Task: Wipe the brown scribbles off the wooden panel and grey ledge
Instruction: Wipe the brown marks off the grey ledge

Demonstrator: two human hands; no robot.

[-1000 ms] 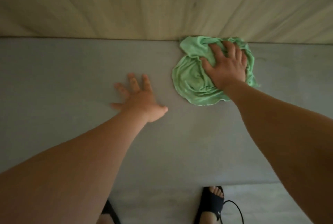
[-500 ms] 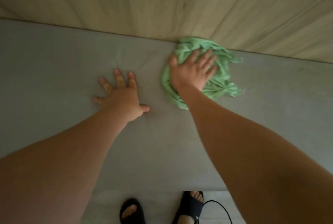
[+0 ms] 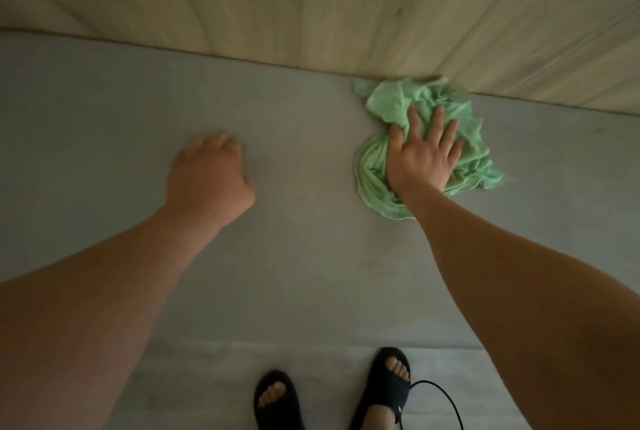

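At the bottom of the frame two black sandals (image 3: 389, 384) stand on the pale floor (image 3: 194, 377), with a thin black cable (image 3: 446, 398) looping by the right one. Above them the grey ledge (image 3: 311, 256) fills the middle.

The left hand (image 3: 207, 180), left of centre, lay flat with its fingers fanned out half a second ago. Now the fingers are curled under into a fist that holds nothing, and it no longer props the body the same way.

The right hand (image 3: 424, 156), right of centre, presses the bunched green cloth (image 3: 474, 145) down with straight, spread fingers, a flat push rather than a clutch. The gap between the two hands has widened, so the cloth has swept rightward along the ledge.

The far edge of the cloth touches the seam where the ledge meets the wooden panel (image 3: 311, 7) across the top of the frame. No brown scribbles show on either surface, though the dim light might hide faint traces. The ledge looks nearly done, with only the strip right of the cloth left to pass over.
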